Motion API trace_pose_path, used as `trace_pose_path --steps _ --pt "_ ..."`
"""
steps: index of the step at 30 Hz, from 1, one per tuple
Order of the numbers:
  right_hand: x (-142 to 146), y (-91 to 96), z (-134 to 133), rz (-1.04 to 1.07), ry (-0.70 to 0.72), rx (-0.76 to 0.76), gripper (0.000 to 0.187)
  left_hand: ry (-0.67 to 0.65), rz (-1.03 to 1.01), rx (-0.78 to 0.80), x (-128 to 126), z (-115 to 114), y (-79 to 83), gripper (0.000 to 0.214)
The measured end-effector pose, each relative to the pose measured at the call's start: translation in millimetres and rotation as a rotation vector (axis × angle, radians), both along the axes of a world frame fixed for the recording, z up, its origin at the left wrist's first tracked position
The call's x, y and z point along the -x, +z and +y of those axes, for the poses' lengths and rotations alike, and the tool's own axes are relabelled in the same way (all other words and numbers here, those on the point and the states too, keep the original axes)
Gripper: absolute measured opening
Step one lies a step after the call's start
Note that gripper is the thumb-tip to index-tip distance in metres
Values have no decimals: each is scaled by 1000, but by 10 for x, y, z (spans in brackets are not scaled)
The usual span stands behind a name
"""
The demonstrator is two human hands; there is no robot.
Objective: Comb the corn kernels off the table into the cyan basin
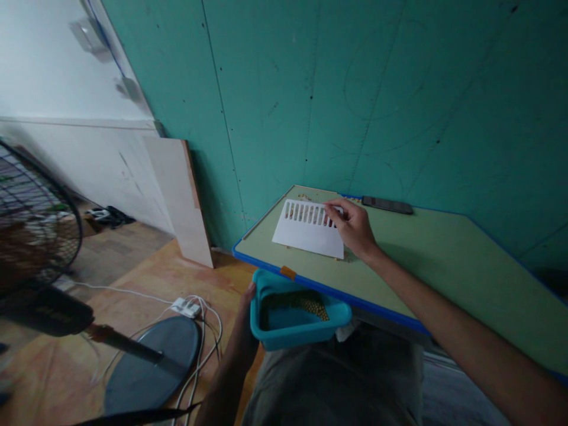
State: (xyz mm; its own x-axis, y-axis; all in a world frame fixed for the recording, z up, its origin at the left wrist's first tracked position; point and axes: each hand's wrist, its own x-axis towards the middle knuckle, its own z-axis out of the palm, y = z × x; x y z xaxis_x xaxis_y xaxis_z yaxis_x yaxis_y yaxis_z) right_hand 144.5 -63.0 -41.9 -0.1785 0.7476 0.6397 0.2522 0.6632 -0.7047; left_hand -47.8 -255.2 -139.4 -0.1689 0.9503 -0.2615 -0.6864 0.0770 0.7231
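Note:
A blue plastic tub hangs just below the table's front edge, tilted a little, with small round yellowish beans or beads gathered at its right end. My left hand is closed on the tub's left side, thumb by the rim; its other fingers are mostly hidden. On the green tabletop is a white board with a row of slots along its far edge. My right hand is closed on that board's far right corner. Small yellowish pieces show through several slots.
More small pieces lie on the table behind the board. A dark phone rests near the green wall. On the left are a fan with a round base, a power strip with cables, and a leaning panel.

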Motion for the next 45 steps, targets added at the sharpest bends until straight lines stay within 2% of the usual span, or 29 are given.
trace_pose_path --steps 5,10,19,23,31,36,45 --pt "-7 13 24 34 -46 -47 29 96 48 -25 15 4 -74 42" --pt "-34 -30 78 6 -91 -53 29 45 28 -29 12 -8 -64 48" --pt "-5 -89 93 2 -46 13 31 55 16 -40 -5 -18 -31 36" --pt "3 -117 106 3 -37 16 31 97 44 -14 -1 -13 -41 39" --pt "29 -108 63 34 2 41 30 90 40 -21 15 -6 -79 47" --pt "43 -90 27 18 20 39 32 62 33 -28 -6 -10 -42 45" --pt "63 -77 -27 9 41 14 31 86 35 -47 4 1 -88 42"
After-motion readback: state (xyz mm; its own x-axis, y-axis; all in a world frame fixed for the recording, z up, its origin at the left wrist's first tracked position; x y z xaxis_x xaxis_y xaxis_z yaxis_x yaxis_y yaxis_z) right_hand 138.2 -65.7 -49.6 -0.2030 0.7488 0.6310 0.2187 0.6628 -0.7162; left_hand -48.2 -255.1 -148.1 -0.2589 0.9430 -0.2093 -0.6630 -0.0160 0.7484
